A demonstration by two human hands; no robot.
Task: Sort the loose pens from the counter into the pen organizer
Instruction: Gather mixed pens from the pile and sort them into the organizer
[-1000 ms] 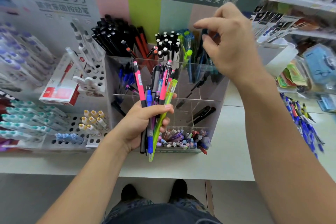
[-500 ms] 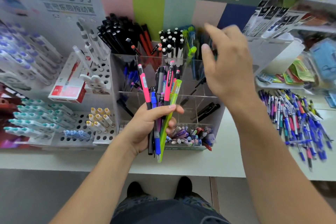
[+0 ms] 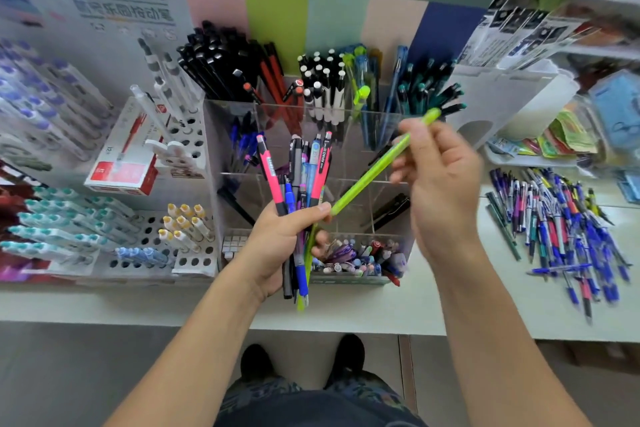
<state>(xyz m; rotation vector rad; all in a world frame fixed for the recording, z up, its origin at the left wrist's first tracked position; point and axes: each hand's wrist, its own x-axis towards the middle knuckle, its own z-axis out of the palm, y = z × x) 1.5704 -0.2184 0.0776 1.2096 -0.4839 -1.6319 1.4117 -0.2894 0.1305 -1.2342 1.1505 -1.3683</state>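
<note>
My left hand [image 3: 277, 246] grips a bundle of pens [image 3: 301, 177], pink, blue, grey and black, upright in front of the clear tiered pen organizer [image 3: 388, 204]. My right hand [image 3: 436, 177] pinches a lime green pen [image 3: 374, 166] near its upper end. The pen slants down-left, and its lower tip reaches my left thumb by the bundle. A second green pen stays in the bundle. A heap of loose pens [image 3: 561, 225] lies on the white counter [image 3: 450, 305] to the right.
The organizer's back cells hold black, red, white-capped and teal pens; its front tray holds small caps and erasers. A white rack of markers [image 3: 180, 236] and a red box [image 3: 121, 166] stand at the left. Shelves with packets are at the right.
My right hand came down from the organizer's back cells and took hold of the lime green pen, drawing it up and to the right out of the bundle. The view shifted left, showing more of the heap.
</note>
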